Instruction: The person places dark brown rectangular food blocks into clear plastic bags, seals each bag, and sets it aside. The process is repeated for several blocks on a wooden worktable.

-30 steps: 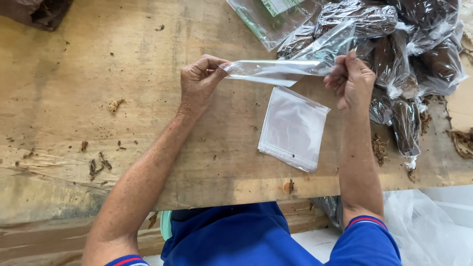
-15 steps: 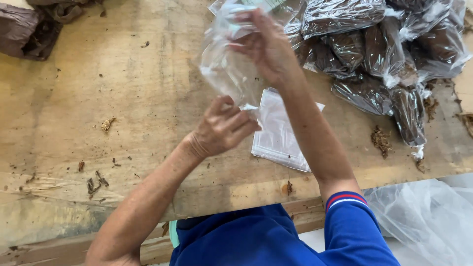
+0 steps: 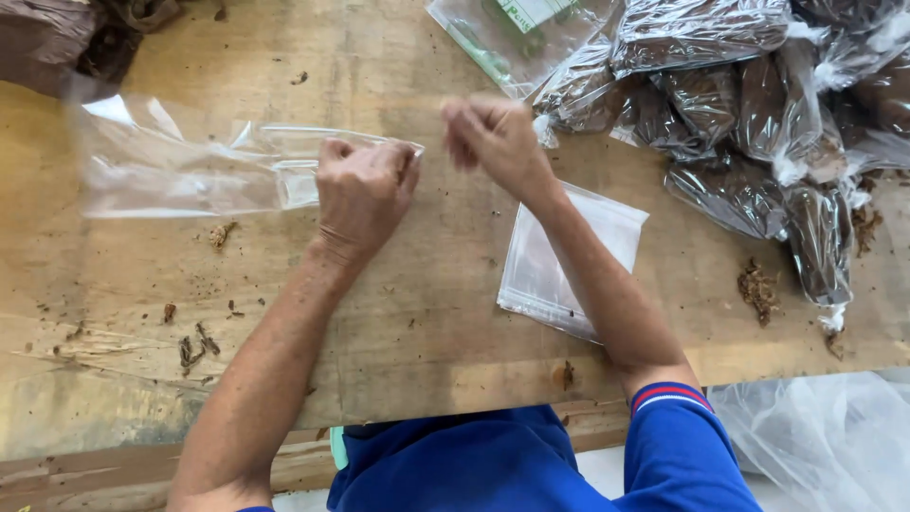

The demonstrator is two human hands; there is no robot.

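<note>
My left hand (image 3: 365, 190) is closed on one end of a clear plastic bag (image 3: 190, 166), which stretches out to the left above the wooden table (image 3: 427, 313). My right hand (image 3: 493, 137) hovers blurred just right of the left, fingers curled, with nothing visibly in it. A stack of small clear flat bags (image 3: 564, 251) lies on the table under my right forearm.
Several clear bags filled with dark brown leaf material (image 3: 749, 104) are piled at the back right. A dark brown heap (image 3: 66, 38) sits at the back left. Brown crumbs (image 3: 758, 284) are scattered on the wood. Loose clear plastic (image 3: 825, 441) hangs beyond the front right edge.
The bag was held up between both hands; now my left hand has swung it out to the left, and my right hand has let go and dropped toward the table.
</note>
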